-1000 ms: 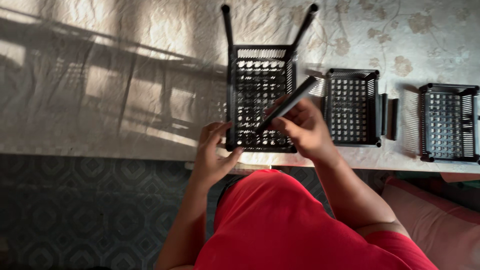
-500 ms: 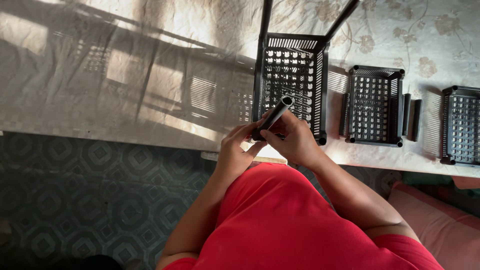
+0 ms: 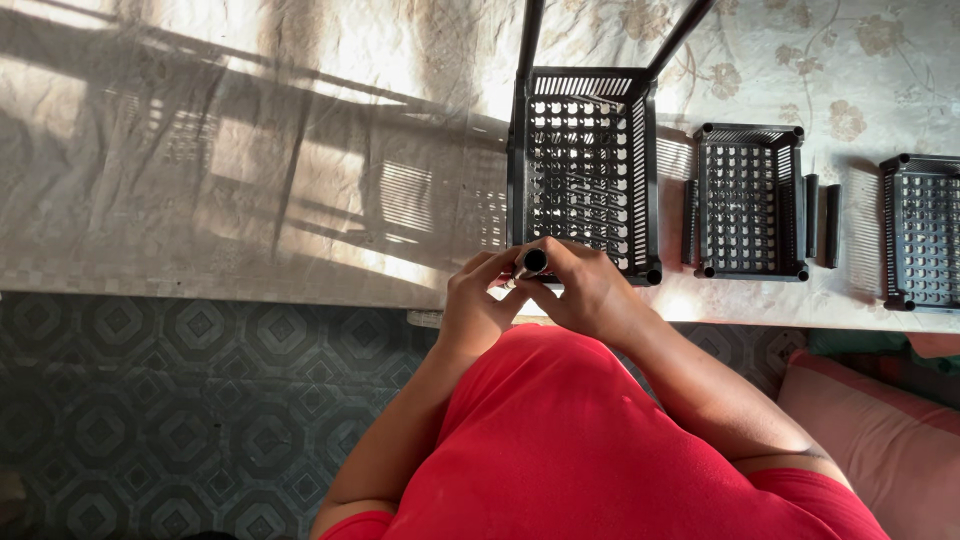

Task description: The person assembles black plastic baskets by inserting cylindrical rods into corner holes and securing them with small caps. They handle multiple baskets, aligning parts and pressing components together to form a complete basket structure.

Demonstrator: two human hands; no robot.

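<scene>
Landmark: the large black perforated basket (image 3: 585, 165) on the pale flowered tablecloth (image 3: 300, 150); all positions below are given against it.
Your left hand (image 3: 478, 300): you are closing it around the lower part of a black tube (image 3: 533, 262), at the basket's near left corner.
Your right hand (image 3: 590, 292): you are wrapping it round the same tube from the other side, fingers touching those of the left hand, just in front of the basket's near wall.
Black tube: it is pointing up toward the camera, its open end showing between your two hands; whether it is seated in the corner cannot be told.
Upright posts (image 3: 530, 30): two are rising from the basket's far corners.
Smaller basket (image 3: 748, 200): lying to the right, apart from it, with short black tubes (image 3: 822, 220) beside.
Third basket (image 3: 925, 232): lying farther right, cut by the frame edge.
</scene>
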